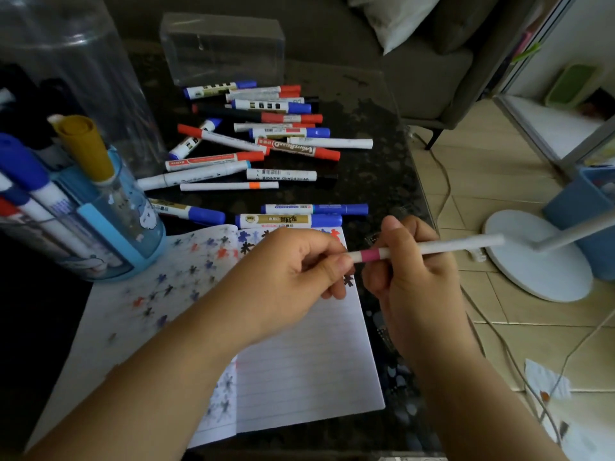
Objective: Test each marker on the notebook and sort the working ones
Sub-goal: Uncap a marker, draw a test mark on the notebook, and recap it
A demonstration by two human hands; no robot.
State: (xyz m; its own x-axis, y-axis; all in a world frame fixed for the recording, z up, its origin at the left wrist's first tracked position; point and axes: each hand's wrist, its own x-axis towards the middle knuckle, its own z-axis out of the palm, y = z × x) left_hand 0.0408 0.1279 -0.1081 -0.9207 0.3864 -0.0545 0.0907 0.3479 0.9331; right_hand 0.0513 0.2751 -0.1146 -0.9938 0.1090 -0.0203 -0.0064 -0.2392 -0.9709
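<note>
A thin white marker with a pink band (429, 247) hangs level above the open lined notebook (299, 361). My left hand (293, 271) pinches its left end, which is hidden by the fingers. Around its middle curl the fingers of my right hand (412, 267). The notebook's left page carries several blue, black and red ink marks. Behind the notebook lies a loose pile of markers (259, 138) with blue, red and black caps. A blue pen holder (100, 227) at the left holds several upright markers.
A clear plastic box (223, 48) stands behind the pile. Part of a clear plastic cover (50, 61) rises over the holder at the far left. The dark table's right edge (416, 194) drops to a tiled floor with a white fan base (535, 257) and cables.
</note>
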